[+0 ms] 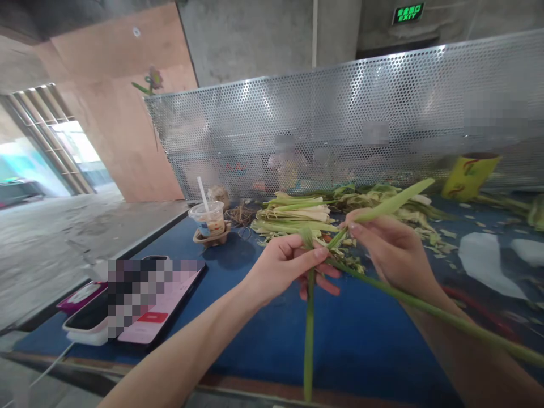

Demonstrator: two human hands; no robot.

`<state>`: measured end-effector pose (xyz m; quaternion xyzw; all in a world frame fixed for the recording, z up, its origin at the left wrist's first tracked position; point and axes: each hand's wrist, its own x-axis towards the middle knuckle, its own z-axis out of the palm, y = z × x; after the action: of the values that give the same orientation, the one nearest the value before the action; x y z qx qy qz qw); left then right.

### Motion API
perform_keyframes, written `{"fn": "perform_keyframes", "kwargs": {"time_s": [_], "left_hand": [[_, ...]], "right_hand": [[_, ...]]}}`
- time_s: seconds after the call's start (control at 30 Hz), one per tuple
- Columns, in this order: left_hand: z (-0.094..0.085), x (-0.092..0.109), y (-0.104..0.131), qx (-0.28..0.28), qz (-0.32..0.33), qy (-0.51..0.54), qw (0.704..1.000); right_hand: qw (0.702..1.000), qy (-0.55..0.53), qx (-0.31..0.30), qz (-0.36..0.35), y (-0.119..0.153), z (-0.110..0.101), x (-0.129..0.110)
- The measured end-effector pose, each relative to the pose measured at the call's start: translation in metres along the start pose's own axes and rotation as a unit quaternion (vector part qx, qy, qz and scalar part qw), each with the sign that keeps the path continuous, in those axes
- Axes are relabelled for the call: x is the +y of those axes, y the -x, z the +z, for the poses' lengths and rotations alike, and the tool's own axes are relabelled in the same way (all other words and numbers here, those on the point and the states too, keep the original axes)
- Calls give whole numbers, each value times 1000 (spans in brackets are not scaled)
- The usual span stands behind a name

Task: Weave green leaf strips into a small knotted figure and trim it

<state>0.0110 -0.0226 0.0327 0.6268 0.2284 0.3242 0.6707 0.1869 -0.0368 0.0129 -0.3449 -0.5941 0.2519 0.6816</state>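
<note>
Green leaf strips [309, 334] pinched at a crossing

The strips meet between your hands, above the front of the blue tabletop [255, 354]. One hangs down toward the near edge; another runs off to the lower right, across your right forearm.

Left hand [283, 266]: thumb and forefinger pinch the strips at the crossing, the other fingers loosely spread beneath. This grip likely keeps the fold from slipping open. Right hand [391, 243]: thumb and fingertips pinch a leaf piece whose pale, broad end [397, 201] points up and away, perhaps to hold the narrow part taut. Whether it joins the crossed strips is unclear; your fingers hide the junction.

Just beyond your hands lies a pile of pale green stalks [293, 212], tips roughly aligned, probably for easy picking. Leafy scraps spread right of it; a dry, brown tangle [240, 214] sits left.

Farther left, a lidded plastic cup [211, 224] stands in a cardboard holder [212, 238], presumably for stability. The tablet [144, 326] lies at your left, screen upward, likely for viewing. A yellow roll [471, 177] stands at the far right, near the perforated metal screen [255, 124].
</note>
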Motion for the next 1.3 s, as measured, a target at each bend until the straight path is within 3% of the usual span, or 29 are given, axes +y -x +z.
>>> {"fn": "perform_keyframes", "kwargs": {"time_s": [0.13,0.4,0.7,0.83,0.97,1.03,1.13,1.2,1.3], "left_hand": [[-4,-7,-1,31,13,35,999],[-12,-7,5,34,-6,69,997],[-6,-6,11,-16,-31,20,999],[-2,-11,11,-45,-25,38,998],[-1,-12,12,14,-5,64,998],[-2,-11,12,64,17,59,996],[-5,-9,11,122,41,46,991],[-8,-9,10,140,44,35,989],[-11,-9,9,144,46,12,988]], "right_hand": [[999,3,-27,29,-2,1,6],[994,-38,-13,99,1,10,7],[997,-58,-6,54,4,15,-1],[996,15,-26,86,6,22,-2],[983,144,-74,90,7,22,-1],[970,211,-104,56,8,17,-1],[929,318,-181,-61,9,6,-4],[904,347,-213,-131,10,3,-7],[896,338,-233,-171,9,4,-13]]}}
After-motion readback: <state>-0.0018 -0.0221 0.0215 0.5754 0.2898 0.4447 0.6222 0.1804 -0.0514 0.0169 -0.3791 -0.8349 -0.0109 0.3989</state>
